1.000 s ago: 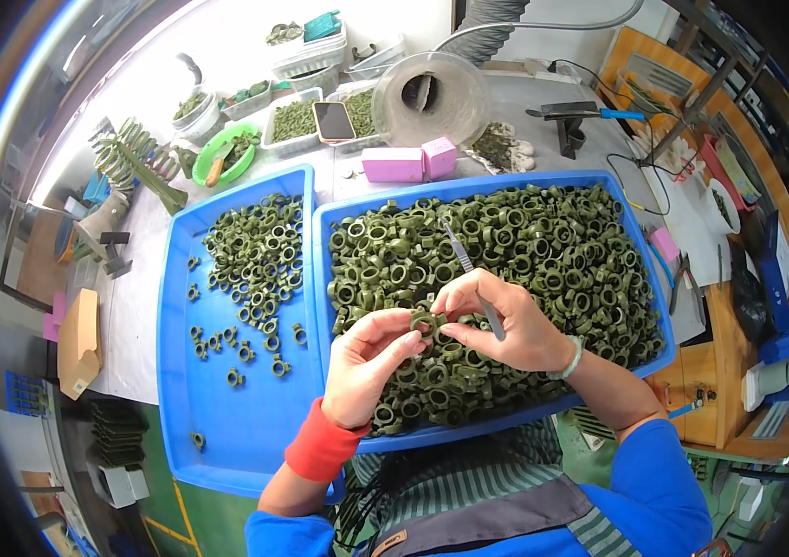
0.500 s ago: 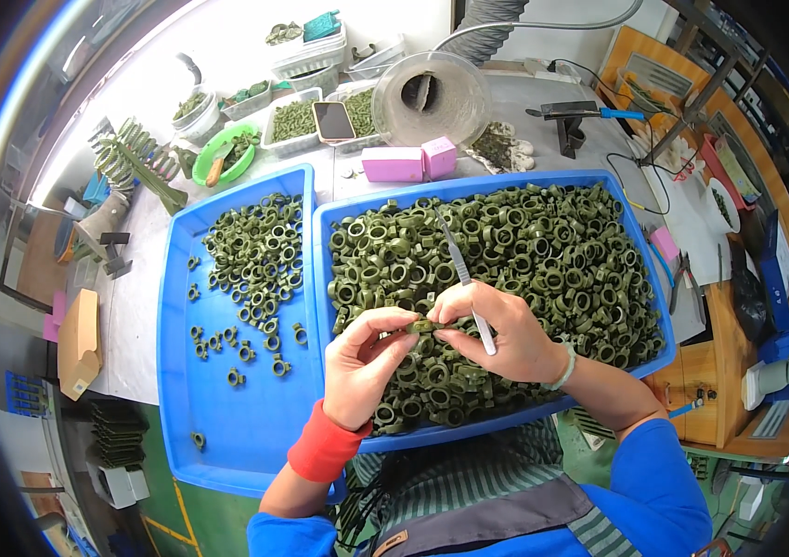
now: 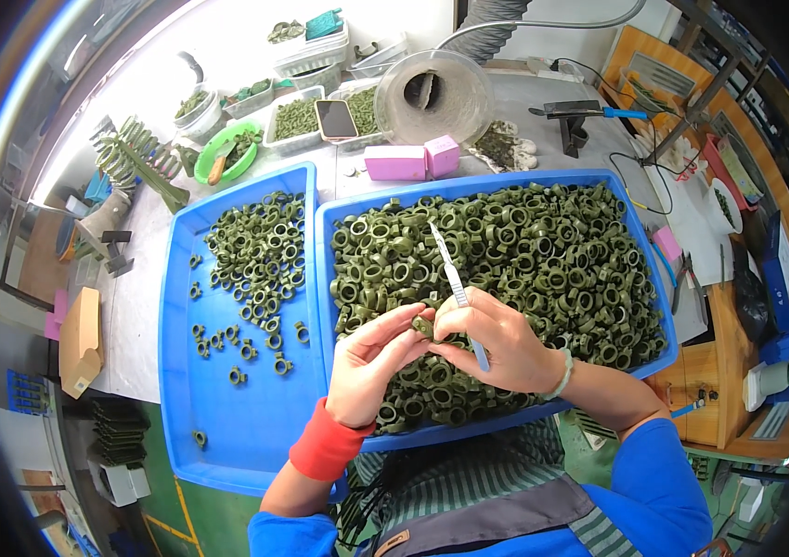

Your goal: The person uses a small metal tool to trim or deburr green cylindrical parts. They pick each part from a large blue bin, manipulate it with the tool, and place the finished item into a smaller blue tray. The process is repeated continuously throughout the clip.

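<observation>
Above the heap, my left hand (image 3: 357, 367) pinches one small dark green ring-shaped part (image 3: 423, 327) between thumb and fingertips. My right hand (image 3: 503, 343) is closed around a silver scalpel (image 3: 451, 274), its blade pointing away from me and up. The right fingertips also meet the green part, so both hands touch it. Under them is a blue tray (image 3: 664, 327) piled with similar green rings (image 3: 506, 246), each with a small lug. A second blue tray (image 3: 246, 422) on the left holds a looser group of these rings (image 3: 260, 246).
Behind the trays are pink blocks (image 3: 394, 163), a phone (image 3: 335, 119) on clear tubs of green pieces, and a translucent round container (image 3: 436, 97). A green bowl (image 3: 227, 153) stands back left. Pliers (image 3: 682, 274) and a cardboard box (image 3: 82, 343) lie at the sides.
The green part has turned between my fingertips. My left fingers have straightened somewhat, and my right hand has shifted slightly, swinging the scalpel's tip a little leftward and nearer.
</observation>
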The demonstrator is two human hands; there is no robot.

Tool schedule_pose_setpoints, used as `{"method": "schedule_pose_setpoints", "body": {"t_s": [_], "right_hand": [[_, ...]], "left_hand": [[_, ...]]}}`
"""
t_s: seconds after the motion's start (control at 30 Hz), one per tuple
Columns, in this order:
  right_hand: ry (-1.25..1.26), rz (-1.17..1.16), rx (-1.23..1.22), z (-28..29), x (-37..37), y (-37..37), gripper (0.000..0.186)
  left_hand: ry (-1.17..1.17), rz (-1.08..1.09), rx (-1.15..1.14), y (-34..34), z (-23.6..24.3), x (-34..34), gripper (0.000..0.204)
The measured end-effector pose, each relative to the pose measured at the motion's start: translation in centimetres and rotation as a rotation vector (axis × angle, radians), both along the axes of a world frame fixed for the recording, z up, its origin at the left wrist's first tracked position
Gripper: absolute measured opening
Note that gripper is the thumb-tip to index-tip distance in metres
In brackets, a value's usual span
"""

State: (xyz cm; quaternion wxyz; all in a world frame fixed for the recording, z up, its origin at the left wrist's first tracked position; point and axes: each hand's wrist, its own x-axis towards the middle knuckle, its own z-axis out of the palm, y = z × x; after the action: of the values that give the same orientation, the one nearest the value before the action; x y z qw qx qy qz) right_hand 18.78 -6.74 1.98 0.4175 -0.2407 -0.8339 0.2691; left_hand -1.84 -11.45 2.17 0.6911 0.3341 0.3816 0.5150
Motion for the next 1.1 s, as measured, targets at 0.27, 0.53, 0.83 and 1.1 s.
{"method": "schedule_pose_setpoints", "body": {"t_s": [0.27, 0.53, 0.83, 1.1], "right_hand": [[0.032, 0.025, -0.001, 0.8, -0.1, 0.3, 0.027], [0.187, -0.025, -0.273, 1.1, -0.5, 0.4, 0.021], [0.269, 0.022, -0.431, 1.2, 0.9, 1.5, 0.033], [0.303, 0.033, -0.551, 1.9, 2.2, 2.3, 0.039]], "left_hand": [[-0.024, -0.024, 0.155, 0.0, -1.1, 0.0, 0.045], [-0.084, -0.141, 0.118, -0.1, -0.5, 0.0, 0.062], [-0.225, -0.263, -0.008, 0.0, -0.1, -0.6, 0.046], [-0.138, -0.193, -0.11, 0.1, -0.1, -0.9, 0.04]]}}
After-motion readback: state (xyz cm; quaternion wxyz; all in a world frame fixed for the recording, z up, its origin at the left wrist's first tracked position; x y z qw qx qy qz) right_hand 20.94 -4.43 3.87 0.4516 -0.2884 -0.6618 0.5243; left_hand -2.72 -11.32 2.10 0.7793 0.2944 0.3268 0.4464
